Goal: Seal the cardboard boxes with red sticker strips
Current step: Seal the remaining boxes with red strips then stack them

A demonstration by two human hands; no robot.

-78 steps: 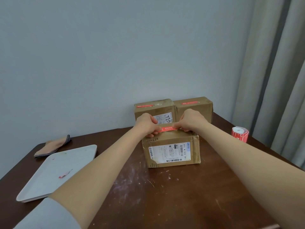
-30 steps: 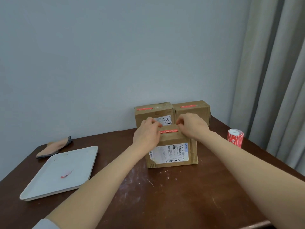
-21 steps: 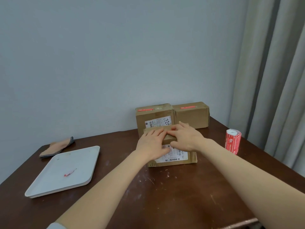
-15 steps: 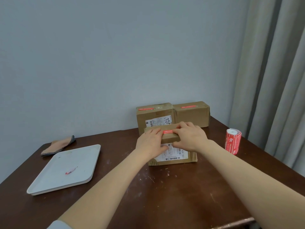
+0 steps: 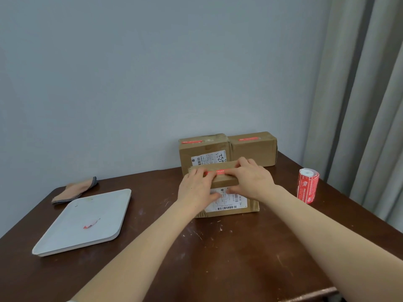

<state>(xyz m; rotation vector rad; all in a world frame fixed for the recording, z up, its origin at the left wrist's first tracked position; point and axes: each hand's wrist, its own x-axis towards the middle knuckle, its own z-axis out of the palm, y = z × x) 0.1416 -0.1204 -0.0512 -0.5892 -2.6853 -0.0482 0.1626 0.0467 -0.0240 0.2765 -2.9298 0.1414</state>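
The left hand and right hand press flat fingers on the red sticker strip atop the front box; uneven pressing could leave wrinkles or lifted ends.

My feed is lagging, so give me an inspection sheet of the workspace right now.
Surface: dark wooden table, pale scuffs.
Job's things: front box with red strip on top; left rear box and right rear box each bear a strip; sticker roll upright, right.
Clutter: white tray holding a red scrap; cloth behind it.
Hands: left hand and right hand press the front box's top.
Cables: nothing seen.
Surroundings: grey wall, curtain right.
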